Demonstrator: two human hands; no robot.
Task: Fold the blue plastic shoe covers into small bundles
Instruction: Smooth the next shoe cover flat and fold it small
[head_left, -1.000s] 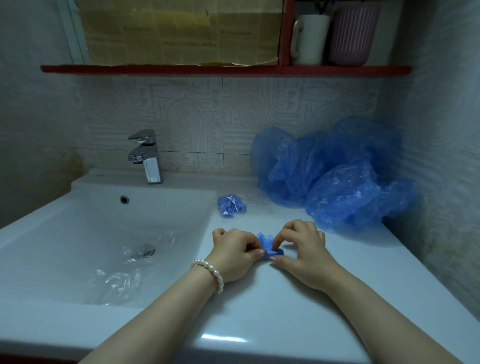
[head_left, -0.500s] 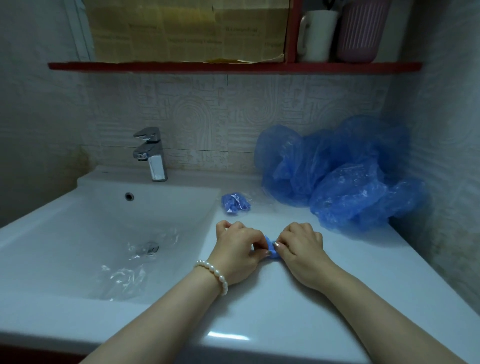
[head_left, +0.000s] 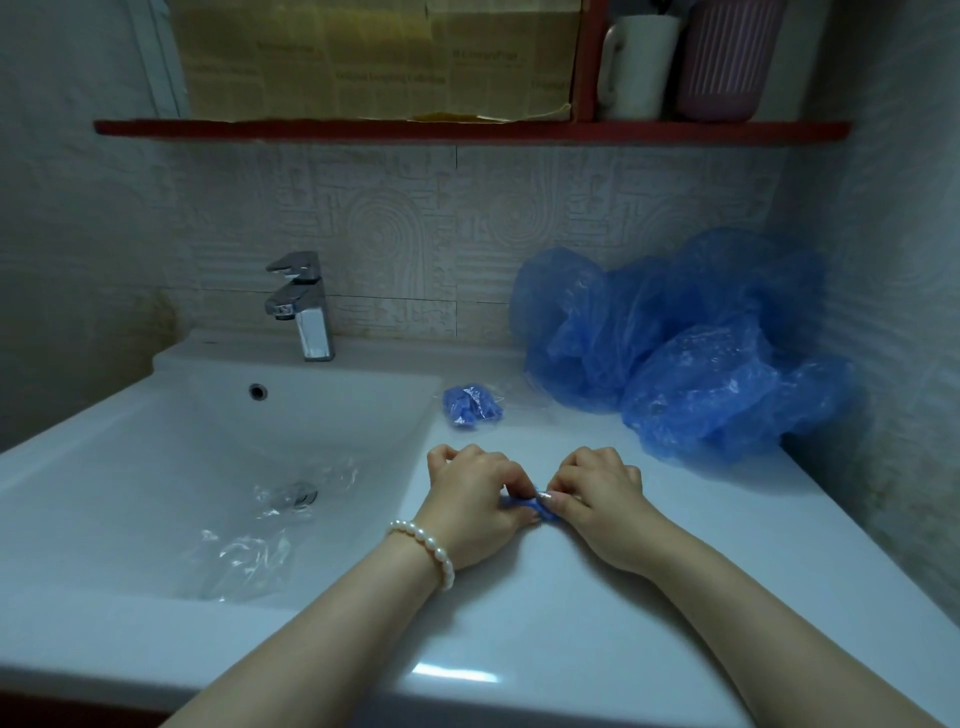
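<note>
My left hand (head_left: 475, 496) and my right hand (head_left: 597, 491) meet on the white counter, both pinching one small folded blue shoe cover (head_left: 535, 506); only a sliver of it shows between the fingertips. A finished blue bundle (head_left: 471, 405) lies farther back, beside the basin's right rim. A big loose heap of unfolded blue shoe covers (head_left: 685, 358) fills the back right corner against the wall.
The white sink basin (head_left: 130, 499) lies to the left, with clear plastic wrap (head_left: 249, 551) in it near the drain. A chrome tap (head_left: 306, 306) stands behind it. A red shelf (head_left: 467, 127) above holds a white mug (head_left: 636, 65) and a pink cup (head_left: 722, 57).
My hands have drawn closer together and squeezed the blue cover smaller, so less of it shows. The view has tilted slightly.
</note>
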